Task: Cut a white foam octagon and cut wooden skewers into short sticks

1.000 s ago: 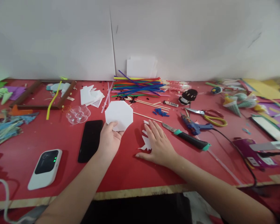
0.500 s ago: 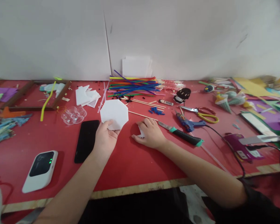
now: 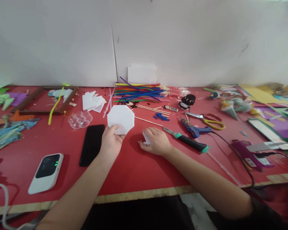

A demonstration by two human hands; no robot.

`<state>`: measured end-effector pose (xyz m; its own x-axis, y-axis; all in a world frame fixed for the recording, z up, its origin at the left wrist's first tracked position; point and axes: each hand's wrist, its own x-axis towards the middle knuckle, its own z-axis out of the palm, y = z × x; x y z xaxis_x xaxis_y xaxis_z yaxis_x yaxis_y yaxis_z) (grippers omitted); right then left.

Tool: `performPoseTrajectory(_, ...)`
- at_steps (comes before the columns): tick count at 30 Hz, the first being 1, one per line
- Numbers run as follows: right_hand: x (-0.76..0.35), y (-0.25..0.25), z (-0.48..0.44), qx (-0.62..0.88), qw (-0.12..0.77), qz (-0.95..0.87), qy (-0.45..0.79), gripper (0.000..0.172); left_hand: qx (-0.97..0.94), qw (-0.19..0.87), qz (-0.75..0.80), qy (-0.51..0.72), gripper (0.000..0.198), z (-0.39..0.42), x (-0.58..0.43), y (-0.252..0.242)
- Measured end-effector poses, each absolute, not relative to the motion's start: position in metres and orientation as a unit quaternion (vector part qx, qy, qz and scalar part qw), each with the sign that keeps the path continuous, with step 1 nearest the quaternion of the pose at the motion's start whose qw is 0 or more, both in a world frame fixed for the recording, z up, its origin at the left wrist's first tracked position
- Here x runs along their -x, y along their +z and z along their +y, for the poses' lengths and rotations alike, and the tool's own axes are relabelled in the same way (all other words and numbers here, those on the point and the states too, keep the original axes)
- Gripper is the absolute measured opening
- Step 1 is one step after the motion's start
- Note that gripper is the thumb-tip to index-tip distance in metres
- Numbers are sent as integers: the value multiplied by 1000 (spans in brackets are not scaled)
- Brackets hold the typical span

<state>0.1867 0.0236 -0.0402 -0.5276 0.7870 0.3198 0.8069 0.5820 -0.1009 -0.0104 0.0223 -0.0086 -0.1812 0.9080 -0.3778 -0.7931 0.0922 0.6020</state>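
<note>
My left hand (image 3: 112, 140) pinches the lower edge of a white paper octagon (image 3: 121, 118), thumb on its face, held up over the red table (image 3: 132, 179). To its right, my right hand (image 3: 157, 141) is curled low over the table around small white paper scraps (image 3: 146, 138); the palm side is hidden. Just beyond the right hand lies a utility knife (image 3: 192, 142) with a black and green handle, its blade pointing left. A black phone (image 3: 92, 145) rests beside my left wrist.
Pipe cleaners (image 3: 139, 92) are piled at the back near white paper pieces (image 3: 92, 101). At right lie scissors (image 3: 212, 121), a corded glue gun (image 3: 195, 130) and a purple power strip (image 3: 251, 153). A white hotspot device (image 3: 46, 174) sits at front left.
The view has shifted slightly, so the table's things appear a little lower, mostly further right. Both hands keep their holds; the octagon is still in my left hand.
</note>
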Motion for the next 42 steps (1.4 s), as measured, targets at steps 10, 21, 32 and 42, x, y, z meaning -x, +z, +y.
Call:
performPoseTrajectory(10,-189,-38,56,420,217,-881,21,29,-118,615,364,689,40,21,13,-12)
performPoseTrajectory(21,-87,20,185,481,267,-832,72,39,-114,615,346,699,50,12,14,4)
performPoseTrajectory(32,63,10,248,398,202,-894,28,70,-96,541,359,754,53,21,19,5)
performPoseTrajectory(42,-13,25,247,378,420,-788,246,48,-105,585,324,736,50,17,17,1)
